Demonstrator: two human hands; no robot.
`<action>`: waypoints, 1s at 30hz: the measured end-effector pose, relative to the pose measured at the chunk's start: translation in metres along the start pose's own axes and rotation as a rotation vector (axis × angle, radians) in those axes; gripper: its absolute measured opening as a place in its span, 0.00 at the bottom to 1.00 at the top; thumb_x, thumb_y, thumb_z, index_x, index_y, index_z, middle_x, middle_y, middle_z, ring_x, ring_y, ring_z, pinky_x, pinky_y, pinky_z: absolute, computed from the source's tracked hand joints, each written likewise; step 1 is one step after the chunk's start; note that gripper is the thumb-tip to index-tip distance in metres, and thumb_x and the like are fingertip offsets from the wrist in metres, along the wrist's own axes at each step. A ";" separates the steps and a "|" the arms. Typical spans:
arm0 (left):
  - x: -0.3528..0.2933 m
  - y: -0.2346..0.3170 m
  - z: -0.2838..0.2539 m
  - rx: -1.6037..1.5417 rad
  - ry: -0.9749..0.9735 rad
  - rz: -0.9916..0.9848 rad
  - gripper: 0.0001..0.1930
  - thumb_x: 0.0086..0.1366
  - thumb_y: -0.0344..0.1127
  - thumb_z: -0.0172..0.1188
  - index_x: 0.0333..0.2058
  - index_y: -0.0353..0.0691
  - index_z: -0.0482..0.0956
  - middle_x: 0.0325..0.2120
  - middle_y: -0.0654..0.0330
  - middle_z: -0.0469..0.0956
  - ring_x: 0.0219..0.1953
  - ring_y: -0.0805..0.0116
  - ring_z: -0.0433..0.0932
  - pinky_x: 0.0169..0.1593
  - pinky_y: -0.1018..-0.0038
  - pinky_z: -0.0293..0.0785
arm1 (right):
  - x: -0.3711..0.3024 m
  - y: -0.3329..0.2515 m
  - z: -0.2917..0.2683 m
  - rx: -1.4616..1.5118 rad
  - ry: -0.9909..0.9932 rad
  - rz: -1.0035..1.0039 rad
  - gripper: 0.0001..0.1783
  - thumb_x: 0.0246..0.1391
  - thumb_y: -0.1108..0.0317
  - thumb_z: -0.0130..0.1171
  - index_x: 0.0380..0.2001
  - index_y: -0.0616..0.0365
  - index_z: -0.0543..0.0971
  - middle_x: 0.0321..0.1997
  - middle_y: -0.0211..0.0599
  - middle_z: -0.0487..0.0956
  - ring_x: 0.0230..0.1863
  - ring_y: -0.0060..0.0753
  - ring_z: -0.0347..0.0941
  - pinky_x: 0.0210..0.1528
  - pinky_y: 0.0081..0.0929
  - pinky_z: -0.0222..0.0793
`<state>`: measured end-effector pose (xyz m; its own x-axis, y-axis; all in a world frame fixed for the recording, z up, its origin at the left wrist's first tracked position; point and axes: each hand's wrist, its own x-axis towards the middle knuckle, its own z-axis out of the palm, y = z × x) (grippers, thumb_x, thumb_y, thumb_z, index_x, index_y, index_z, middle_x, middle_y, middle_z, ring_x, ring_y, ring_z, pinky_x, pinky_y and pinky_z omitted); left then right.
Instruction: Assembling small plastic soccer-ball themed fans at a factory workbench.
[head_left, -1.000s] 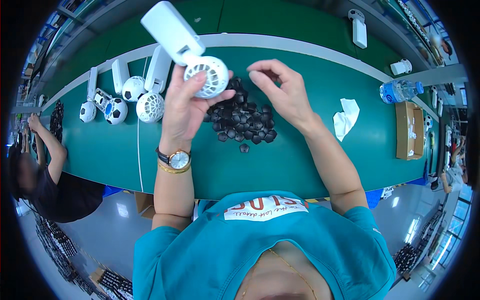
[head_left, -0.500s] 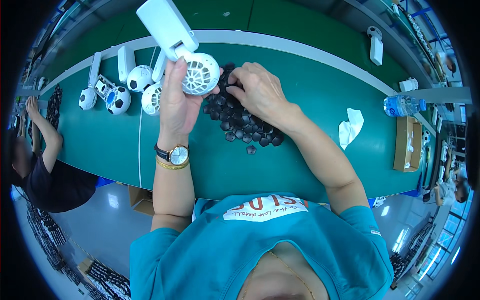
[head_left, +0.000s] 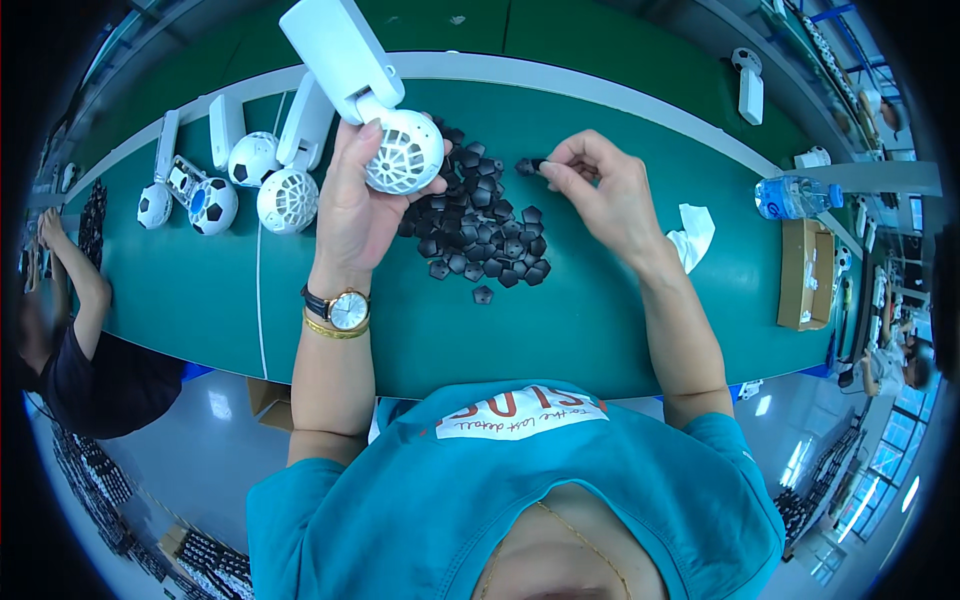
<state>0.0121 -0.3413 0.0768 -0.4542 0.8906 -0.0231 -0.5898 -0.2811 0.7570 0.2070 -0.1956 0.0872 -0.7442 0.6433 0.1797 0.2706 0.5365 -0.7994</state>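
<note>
In my left hand (head_left: 358, 200) is a white handheld fan (head_left: 404, 152) with a round, grilled, ball-like head and a folded-out rectangular handle. My fingers and thumb close around the head; the handle points up and left. To the right, my right hand (head_left: 612, 195) pinches a small black pentagon piece (head_left: 527, 167) between thumb and fingertips, just above the table; whether it is one piece or two stuck together I cannot tell. Between my hands spreads a pile of black pentagon pieces (head_left: 480, 235). One loose pentagon (head_left: 483, 295) lies apart on the near side.
Several more ball-headed fans stand at the left, among them a plain white one (head_left: 288, 201) and one with black patches (head_left: 213, 206). A crumpled white tissue (head_left: 692, 237), a water bottle (head_left: 795, 198) and a cardboard box (head_left: 805, 275) lie at the right. A co-worker (head_left: 100, 350) sits far left.
My right hand has moved right, away from the pile, with a black pentagon piece between its fingertips. My left hand still holds the fan in nearly the same place.
</note>
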 end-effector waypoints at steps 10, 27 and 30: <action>-0.003 -0.013 0.013 0.012 -0.053 -0.066 0.24 0.67 0.40 0.49 0.59 0.38 0.56 0.48 0.51 0.72 0.47 0.55 0.77 0.40 0.63 0.81 | -0.025 -0.018 -0.016 -0.248 0.217 -0.886 0.14 0.34 0.80 0.67 0.28 0.57 0.78 0.32 0.36 0.78 0.28 0.37 0.76 0.23 0.25 0.71; -0.006 -0.022 0.023 0.013 -0.087 -0.074 0.25 0.67 0.40 0.50 0.59 0.40 0.57 0.47 0.53 0.73 0.48 0.59 0.77 0.42 0.63 0.81 | -0.024 -0.033 0.011 0.355 0.012 -0.201 0.07 0.48 0.76 0.65 0.31 0.60 0.77 0.32 0.35 0.77 0.31 0.24 0.73 0.32 0.17 0.69; -0.008 -0.024 0.024 0.012 -0.076 -0.081 0.25 0.67 0.39 0.50 0.59 0.40 0.57 0.47 0.54 0.73 0.47 0.61 0.77 0.42 0.64 0.81 | -0.018 -0.038 0.022 0.660 -0.002 0.073 0.06 0.53 0.74 0.63 0.33 0.62 0.76 0.32 0.33 0.77 0.31 0.20 0.72 0.34 0.15 0.68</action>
<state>0.0457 -0.3330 0.0739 -0.3527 0.9351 -0.0352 -0.6145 -0.2031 0.7623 0.1966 -0.2396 0.1019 -0.7394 0.6640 0.1113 -0.1100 0.0439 -0.9930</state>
